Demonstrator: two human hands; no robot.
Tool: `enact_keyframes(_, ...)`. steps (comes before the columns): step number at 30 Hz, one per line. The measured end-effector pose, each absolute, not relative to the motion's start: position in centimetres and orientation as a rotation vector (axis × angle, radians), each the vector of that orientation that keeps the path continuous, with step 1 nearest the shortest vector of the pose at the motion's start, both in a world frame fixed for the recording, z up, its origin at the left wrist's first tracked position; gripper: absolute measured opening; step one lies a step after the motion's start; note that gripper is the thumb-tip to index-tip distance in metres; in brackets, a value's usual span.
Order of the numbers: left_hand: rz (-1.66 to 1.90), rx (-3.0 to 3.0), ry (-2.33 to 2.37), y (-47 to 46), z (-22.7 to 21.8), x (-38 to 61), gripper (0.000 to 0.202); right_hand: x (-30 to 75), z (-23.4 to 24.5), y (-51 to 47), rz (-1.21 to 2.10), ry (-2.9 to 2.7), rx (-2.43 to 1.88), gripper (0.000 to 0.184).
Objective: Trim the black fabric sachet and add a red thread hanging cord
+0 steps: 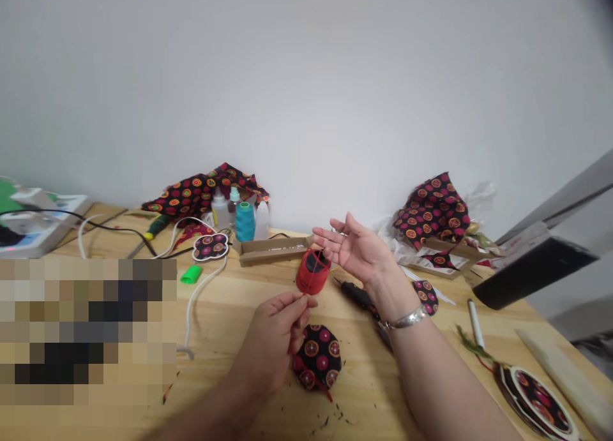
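My left hand [282, 326] is closed in a pinch on a thin red cord [312, 280]. The cord runs up from its fingertips towards my other hand, in front of a red spool [306, 278] standing on the table. My right hand [357, 246] is raised with the palm turned up and fingers stretched apart, just right of the spool; whether the cord touches its fingers is hard to make out. Below the pinch lies a round black patterned fabric piece [322, 358], partly behind my left hand, with a red cord end at its lower edge.
Beyond the hands sit a teal thread cone [244, 223], small bottles [262, 223] and a shallow cardboard tray [272, 249]. A black glue gun [357, 294] lies under my right wrist. Patterned cloth [433, 208], a green cap [191, 274] and a white cable [188, 313] lie around.
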State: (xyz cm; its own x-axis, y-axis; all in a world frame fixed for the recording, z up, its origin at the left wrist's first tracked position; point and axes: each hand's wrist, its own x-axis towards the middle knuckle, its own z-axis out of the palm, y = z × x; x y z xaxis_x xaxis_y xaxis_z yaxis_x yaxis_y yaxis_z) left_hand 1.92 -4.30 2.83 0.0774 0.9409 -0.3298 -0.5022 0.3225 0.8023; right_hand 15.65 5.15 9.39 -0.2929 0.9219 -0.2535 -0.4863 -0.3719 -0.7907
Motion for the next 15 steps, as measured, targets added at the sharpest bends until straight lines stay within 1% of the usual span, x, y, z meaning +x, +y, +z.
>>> enact_keyframes(4, 1.146, 0.535, 0.989, -5.3, 2.9, 1.0, 0.022, 15.0, 10.4, 5.2, 1.838, -0.847, -0.835, 0.026)
enact_keyframes(7, 1.102, 0.496, 1.018, -6.2, 2.9, 0.2, 0.024, 14.8, 11.8, 4.6, 1.790, -0.949, -0.782, 0.027)
enact_keyframes(12, 1.067, 0.486, 1.034, -7.4, 2.6, -0.7, 0.022, 15.8, 15.1, 3.3, 1.564, -1.068, -0.780, 0.029)
enact_keyframes(15, 1.055, 0.466, 1.067, -7.9, 2.0, -1.0, 0.025, 16.8, 17.1, 2.2, 1.367, -1.172, -0.818, 0.035)
